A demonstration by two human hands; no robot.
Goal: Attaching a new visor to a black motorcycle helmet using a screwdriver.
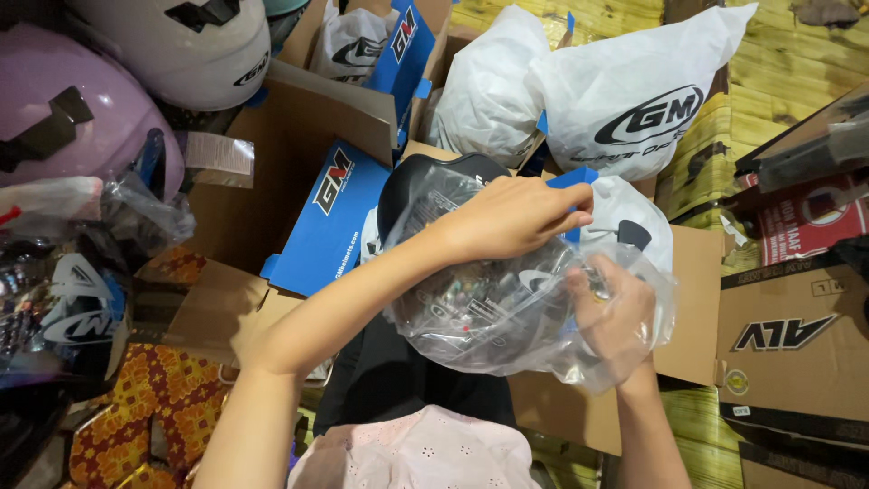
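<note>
Clear crinkled plastic wrapping (507, 317) around a dark glossy helmet visor (425, 195) is being gripped by both hands. The left hand (516, 217) is being pressed down on top of the wrapping, fingers curled closed on its upper edge. The right hand (611, 312) is being held just below it, inside or behind the film, closed on the plastic from underneath. Beyond the left hand, two white drawstring cloth bags (615, 91) are being kept in an open brown cardboard box (290, 136) with blue inner flaps (330, 217). Far out past the left forearm, a lilac helmet (72, 109) and a white helmet (181, 45) are being stored.
</note>
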